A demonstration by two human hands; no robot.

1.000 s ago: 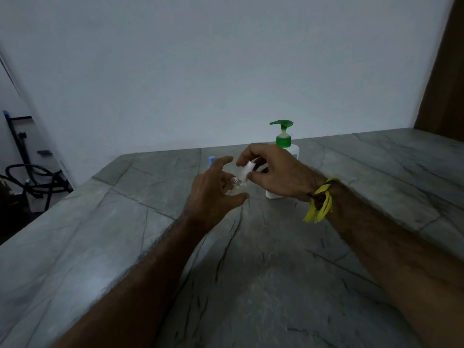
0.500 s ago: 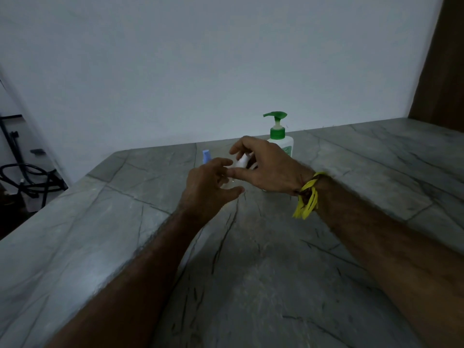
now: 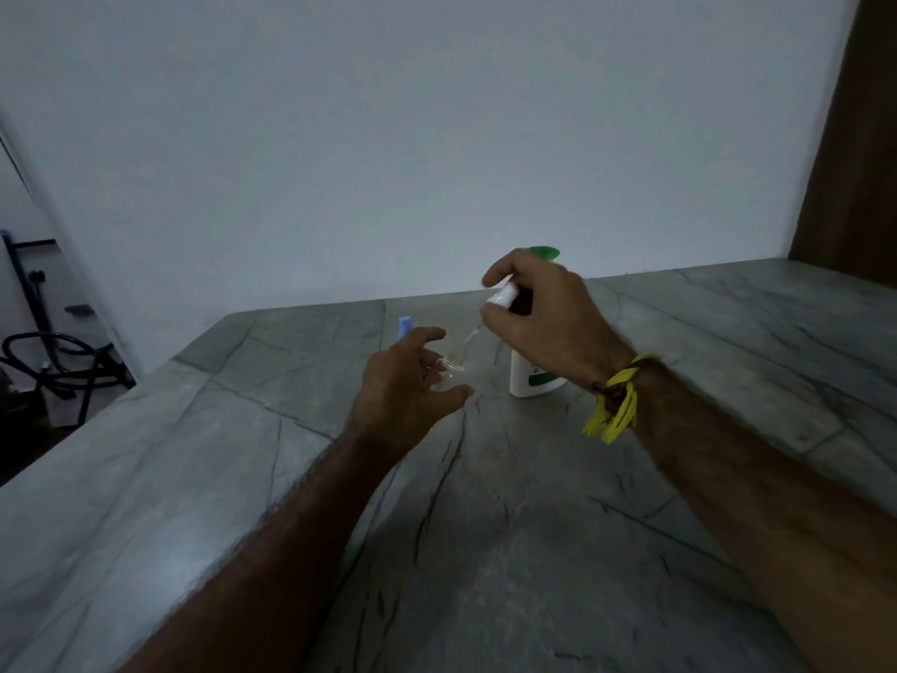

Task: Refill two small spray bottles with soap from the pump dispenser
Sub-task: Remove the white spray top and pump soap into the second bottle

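My left hand (image 3: 405, 386) grips a small clear spray bottle (image 3: 449, 371) with its neck open, just above the grey stone table (image 3: 485, 527). My right hand (image 3: 543, 313) pinches the white spray cap (image 3: 502, 296), lifted off the bottle; its thin dip tube (image 3: 468, 340) hangs down toward the bottle's mouth. Behind my right hand stands the white pump dispenser (image 3: 531, 376), with only a bit of its green pump head (image 3: 543, 252) showing above my knuckles. A second small bottle with a blue cap (image 3: 405, 326) peeks out behind my left hand.
A white wall rises right behind the table's far edge. A dark metal stand (image 3: 53, 352) sits on the floor beyond the table's left edge. A brown door or panel (image 3: 859, 162) is at the far right. A yellow thread band (image 3: 614, 405) circles my right wrist.
My right hand has risen and pulled the white spray cap with its tube out of the clear bottle. My left hand stays on the bottle. The camera has tilted a little.
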